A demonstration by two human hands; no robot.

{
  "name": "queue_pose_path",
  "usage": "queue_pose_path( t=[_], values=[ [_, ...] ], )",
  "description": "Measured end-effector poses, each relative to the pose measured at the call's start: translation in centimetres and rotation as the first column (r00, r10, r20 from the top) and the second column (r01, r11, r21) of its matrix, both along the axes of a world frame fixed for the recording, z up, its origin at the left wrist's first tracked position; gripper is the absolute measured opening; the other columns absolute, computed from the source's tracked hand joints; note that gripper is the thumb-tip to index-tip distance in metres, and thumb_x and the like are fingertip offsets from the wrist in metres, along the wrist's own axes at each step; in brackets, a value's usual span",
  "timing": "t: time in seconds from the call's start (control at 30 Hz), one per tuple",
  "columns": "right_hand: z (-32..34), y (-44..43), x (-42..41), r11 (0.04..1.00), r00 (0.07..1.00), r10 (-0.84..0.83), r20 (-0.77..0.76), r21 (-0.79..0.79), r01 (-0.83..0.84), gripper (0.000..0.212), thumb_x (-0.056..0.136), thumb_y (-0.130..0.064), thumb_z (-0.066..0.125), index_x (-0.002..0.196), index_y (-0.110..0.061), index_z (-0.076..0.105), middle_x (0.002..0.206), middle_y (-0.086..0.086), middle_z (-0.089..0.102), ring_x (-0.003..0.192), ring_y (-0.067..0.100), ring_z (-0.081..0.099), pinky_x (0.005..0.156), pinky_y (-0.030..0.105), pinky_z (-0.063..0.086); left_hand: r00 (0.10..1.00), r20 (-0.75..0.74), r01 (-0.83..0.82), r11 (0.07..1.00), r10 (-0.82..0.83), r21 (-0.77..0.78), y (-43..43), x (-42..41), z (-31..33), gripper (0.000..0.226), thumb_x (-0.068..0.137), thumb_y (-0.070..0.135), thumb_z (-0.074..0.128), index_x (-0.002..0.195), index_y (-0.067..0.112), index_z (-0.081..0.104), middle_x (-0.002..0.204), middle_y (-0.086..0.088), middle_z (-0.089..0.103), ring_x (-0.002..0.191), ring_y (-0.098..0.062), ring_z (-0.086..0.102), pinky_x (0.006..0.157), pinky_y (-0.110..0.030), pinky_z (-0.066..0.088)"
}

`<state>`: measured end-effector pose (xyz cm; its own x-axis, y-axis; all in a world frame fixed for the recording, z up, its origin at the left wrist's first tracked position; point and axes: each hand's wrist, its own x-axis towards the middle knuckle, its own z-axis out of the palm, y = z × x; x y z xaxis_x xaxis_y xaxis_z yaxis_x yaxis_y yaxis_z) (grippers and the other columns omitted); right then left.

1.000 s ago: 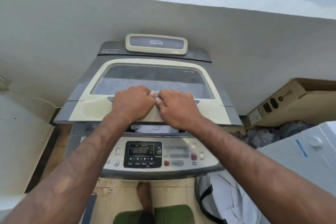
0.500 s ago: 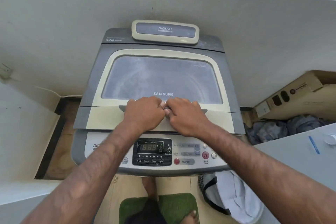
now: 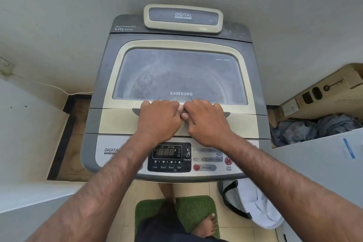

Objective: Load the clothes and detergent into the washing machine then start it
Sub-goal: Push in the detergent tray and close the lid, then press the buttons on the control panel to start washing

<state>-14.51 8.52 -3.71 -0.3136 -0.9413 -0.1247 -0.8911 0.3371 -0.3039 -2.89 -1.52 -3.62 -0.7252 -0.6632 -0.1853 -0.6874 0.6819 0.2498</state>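
1. Left hand (image 3: pixel 159 119): centre of frame, palm down on the front edge of the lid (image 3: pixel 117 124), fingers curled over the handle recess (image 3: pixel 225 114); whether they clamp anything cannot be told.
2. Right hand (image 3: pixel 206 121): just beside the left, thumbs touching, same pose, fingers curled into the recess and knuckles up.
3. Lid: cream frame, grey surround, lying flat and shut on the washer (image 3: pixel 94 151).
4. Window (image 3: pixel 176 72): tinted, dusty glass above the hands, marked SAMSUNG; a drum rim shows faintly through it, the contents cannot be made out.
5. Panel (image 3: pixel 169 157): below the hands, partly crossed by both forearms; display reads 888, with Soak, Wash, Rinse and Spin labels beneath.
6. Program button (image 3: pixel 196 167): red, right of the display.
7. Start/Pause button (image 3: pixel 228 161): red, far right of the panel, beside the right forearm.
8. Rear housing (image 3: pixel 183 18): cream, marked DIGITAL, top centre, against the wall (image 3: pixel 59 6).
9. Mat (image 3: pixel 194 212): green, bottom centre, a bare foot (image 3: pixel 208 226) on it.
10. Bag (image 3: pixel 253 202): white with black straps, lower right on the floor, touching the washer's front corner.
11. Carton (image 3: pixel 324 94): brown, right edge, leaning on the wall.
12. Clothes (image 3: pixel 314 127): blue-grey heap below the carton, outside the washer.
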Motion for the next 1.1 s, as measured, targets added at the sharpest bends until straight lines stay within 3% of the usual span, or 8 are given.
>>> queue_pose_path(
  t=[0.17,0.33,0.43,0.57,0.73,0.83,0.97,1.1],
  values=[
    [-0.2,0.6,0.4,0.997,0.999,-0.020,-0.029,-0.079,0.017,0.014,0.102,-0.034,0.045,0.099,-0.022,0.051,0.090,-0.007,0.043,0.085,0.021,0.042,0.078,0.042,0.033,0.994,-0.107,-0.002,0.999,-0.003,-0.048,0.7,1.0,-1.0,0.031,0.107,0.039,0.030,0.086,0.022,0.046,0.087,0.000,0.061,0.088,-0.030,0.056,0.085,-0.048,0.040],
    [0.2,2.3,-0.6,0.994,0.988,-0.008,0.156,-0.104,0.025,0.030,0.100,-0.037,0.054,0.128,-0.026,0.055,0.119,-0.004,0.056,0.110,0.020,0.046,0.095,0.041,0.036,0.992,-0.127,-0.001,0.993,-0.014,-0.116,1.1,1.5,-2.0,0.049,0.102,0.047,0.017,0.097,0.018,0.055,0.093,-0.002,0.053,0.091,-0.029,0.050,0.083,-0.046,0.038],
    [0.5,5.0,-1.5,0.992,0.992,-0.003,0.123,-0.126,0.019,0.045,0.097,-0.031,0.059,0.140,-0.025,0.049,0.138,-0.003,0.052,0.126,0.020,0.044,0.110,0.039,0.037,0.988,-0.155,-0.018,0.983,-0.012,-0.185,1.8,1.9,-2.3,0.043,0.104,0.045,0.025,0.099,0.016,0.056,0.096,-0.005,0.051,0.089,-0.030,0.048,0.082,-0.045,0.039],
    [0.5,9.5,-2.9,0.985,0.986,-0.077,0.147,-0.140,0.098,0.055,0.095,-0.020,0.062,0.147,-0.026,0.044,0.156,-0.006,0.041,0.146,0.014,0.033,0.123,0.032,0.027,0.991,-0.137,-0.026,0.970,-0.008,-0.242,2.9,2.6,-2.3,0.038,0.104,0.044,0.031,0.107,0.015,0.056,0.103,-0.007,0.050,0.092,-0.029,0.047,0.094,-0.046,0.042],
    [0.2,15.7,-3.8,0.966,0.958,-0.199,0.206,-0.121,0.226,0.060,0.095,-0.016,0.061,0.150,-0.031,0.040,0.160,-0.011,0.031,0.147,0.009,0.029,0.118,0.030,0.032,0.990,-0.124,0.043,0.982,-0.067,-0.184,3.5,4.0,-2.0,0.062,0.103,0.055,0.027,0.141,0.013,0.053,0.134,-0.011,0.056,0.127,-0.034,0.050,0.120,-0.052,0.032],
    [-0.2,19.0,-3.8,0.961,0.951,-0.226,0.210,-0.110,0.252,0.058,0.096,-0.018,0.061,0.148,-0.032,0.038,0.155,-0.012,0.034,0.140,0.005,0.032,0.108,0.029,0.044,0.988,-0.141,0.046,0.991,-0.064,-0.129,3.8,5.7,-1.6,0.073,0.101,0.057,0.025,0.161,0.016,0.034,0.168,-0.008,0.034,0.157,-0.027,0.028,0.130,-0.048,0.018],
    [-1.0,22.1,-3.1,0.961,0.954,-0.230,0.195,-0.106,0.254,0.058,0.098,-0.023,0.060,0.150,-0.029,0.035,0.154,-0.011,0.038,0.141,0.005,0.033,0.109,0.024,0.038,0.993,-0.111,0.015,0.996,-0.026,-0.091,5.2,8.7,-1.4,0.085,0.093,0.069,0.029,0.166,0.026,0.020,0.177,0.002,0.007,0.163,-0.020,0.008,0.130,-0.051,0.018],
    [-1.4,23.8,-2.1,0.977,0.970,-0.178,0.167,-0.091,0.195,0.061,0.097,-0.022,0.059,0.152,-0.031,0.034,0.155,-0.011,0.034,0.148,0.008,0.027,0.110,0.025,0.039,1.000,-0.005,-0.022,0.999,0.022,-0.034,7.1,11.8,-1.6,0.100,0.084,0.080,0.029,0.168,0.030,0.011,0.177,0.005,-0.003,0.163,-0.022,0.004,0.128,-0.056,0.015]
  ],
)
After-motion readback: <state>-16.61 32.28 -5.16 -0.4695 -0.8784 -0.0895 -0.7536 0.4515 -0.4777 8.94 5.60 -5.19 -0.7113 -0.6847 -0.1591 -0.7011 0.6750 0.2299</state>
